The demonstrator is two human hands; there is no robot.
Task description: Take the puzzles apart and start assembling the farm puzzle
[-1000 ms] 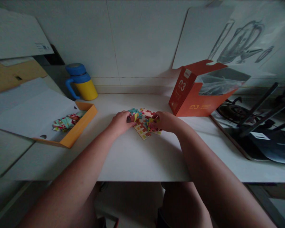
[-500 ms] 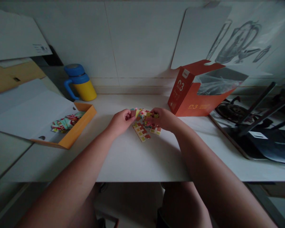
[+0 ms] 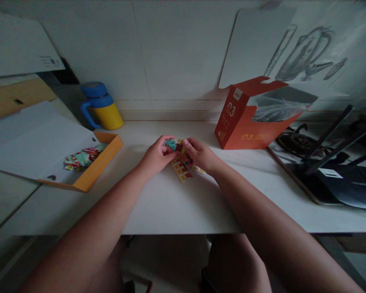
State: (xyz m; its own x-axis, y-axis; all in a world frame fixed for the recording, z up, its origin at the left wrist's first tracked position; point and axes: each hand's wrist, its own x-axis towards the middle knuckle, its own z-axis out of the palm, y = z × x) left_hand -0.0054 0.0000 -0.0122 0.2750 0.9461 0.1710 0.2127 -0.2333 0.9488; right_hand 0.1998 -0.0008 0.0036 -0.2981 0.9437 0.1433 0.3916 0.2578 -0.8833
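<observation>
My left hand (image 3: 157, 158) is closed, thumb against a small brown and yellow jigsaw puzzle piece (image 3: 183, 150). From the other side my right hand (image 3: 201, 155) pinches the same piece, so the two hands almost meet. Under them lies a joined strip of puzzle pieces (image 3: 181, 171) with a cream and orange block pattern, flat on the white table. Teal puzzle pieces (image 3: 170, 144) show just behind my left fingers. More pieces of the pile are partly covered by my hands.
At left an open orange and white box (image 3: 102, 165) holds more colourful puzzle pieces (image 3: 83, 158). Behind it stands a blue and yellow jug (image 3: 105, 108). An orange carton (image 3: 247, 122) with clear plastic inside is at the back right, beside a black device with antennas (image 3: 338, 162).
My right hand has moved left, off the pile, to meet the piece by my left hand. The left thumb and fingers have shifted slightly right. The joined strip stays in place.
</observation>
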